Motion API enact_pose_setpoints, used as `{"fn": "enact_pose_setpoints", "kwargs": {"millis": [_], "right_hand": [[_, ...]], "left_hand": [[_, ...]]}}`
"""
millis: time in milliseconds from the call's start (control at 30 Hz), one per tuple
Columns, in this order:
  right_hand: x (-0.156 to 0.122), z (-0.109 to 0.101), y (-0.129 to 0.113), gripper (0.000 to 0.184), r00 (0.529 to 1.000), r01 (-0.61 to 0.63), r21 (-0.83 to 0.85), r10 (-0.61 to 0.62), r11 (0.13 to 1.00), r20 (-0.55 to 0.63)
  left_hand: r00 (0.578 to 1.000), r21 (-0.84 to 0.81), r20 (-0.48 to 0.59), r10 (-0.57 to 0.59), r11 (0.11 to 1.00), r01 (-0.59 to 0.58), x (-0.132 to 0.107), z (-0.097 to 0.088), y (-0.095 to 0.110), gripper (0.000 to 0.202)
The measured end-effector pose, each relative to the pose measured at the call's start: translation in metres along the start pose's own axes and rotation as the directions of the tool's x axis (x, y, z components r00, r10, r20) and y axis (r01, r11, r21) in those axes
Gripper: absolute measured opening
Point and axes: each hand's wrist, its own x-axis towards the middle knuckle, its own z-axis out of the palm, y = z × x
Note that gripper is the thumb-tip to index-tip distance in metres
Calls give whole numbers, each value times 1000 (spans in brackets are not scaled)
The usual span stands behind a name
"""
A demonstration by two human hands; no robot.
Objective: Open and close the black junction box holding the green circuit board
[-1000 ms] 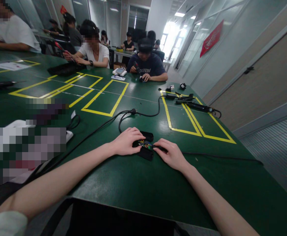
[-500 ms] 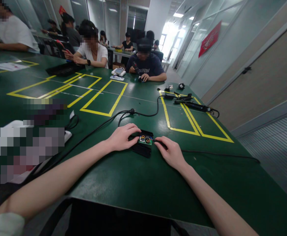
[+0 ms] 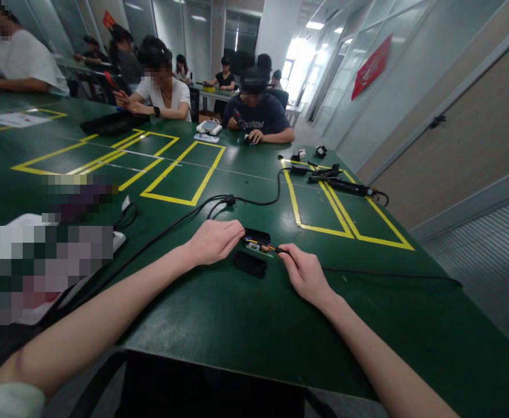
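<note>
My left hand [image 3: 213, 242] rests on the green table [image 3: 237, 325], fingers curled against the left end of an open black adapter shell [image 3: 257, 235]. A small green circuit board [image 3: 259, 246] with coloured parts lies at that shell's near edge. My right hand [image 3: 305, 274] pinches the black cable [image 3: 393, 274] where it joins the board's right end. A separate black cover half [image 3: 249, 264] lies flat on the table between my two hands, touching neither.
A black power cord [image 3: 219, 203] loops off to the left behind my hands. Yellow tape rectangles [image 3: 184, 174] mark the table. More black adapters and tools [image 3: 336, 180] lie at the far right. Several people sit working along the far side. White items lie at the left.
The two case halves have come apart: the cover now lies alone nearer me, and the board sits tilted at the far half. My right hand has taken hold of the cable end.
</note>
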Motion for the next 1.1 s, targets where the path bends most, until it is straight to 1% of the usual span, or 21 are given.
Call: {"fn": "enact_pose_setpoints", "kwargs": {"millis": [100, 167, 300, 433, 700, 800, 967, 1033, 1100], "right_hand": [[-1, -3, -4, 36, 995, 5, 13, -7, 1000, 98], [-1, -4, -5, 36, 991, 15, 11, -16, 1000, 133], [-1, -1, -4, 35, 986, 4, -2, -4, 1000, 167], [1, -1, -6, 31, 982, -15, 17, 12, 1000, 186], [2, -4, -11, 30, 969, -46, 62, 30, 997, 244], [2, -2, -9, 29, 965, -59, 60, 42, 996, 260], [3, 2, -5, 28, 962, -63, 38, 51, 997, 269], [4, 1, -6, 28, 963, -19, 16, 14, 1000, 270], [6, 0, -7, 30, 967, 59, -10, -55, 998, 250]], "left_hand": [[999, -20, 22, -35, 999, 35, -2, 1, -1, 45], [997, -52, 51, -58, 997, 61, -3, 3, -2, 47], [986, -125, 129, -101, 985, 118, -5, 9, -4, 47], [970, -146, 192, -147, 974, 176, -5, 12, -5, 47], [944, -133, 246, -219, 957, 256, -6, 14, -10, 51], [936, -138, 250, -249, 947, 289, -7, 17, -13, 50], [944, -148, 205, -260, 945, 292, -7, 19, -15, 49], [949, -156, 188, -254, 946, 284, -7, 19, -15, 47], [953, -168, 171, -252, 945, 280, -7, 18, -15, 44]]}}
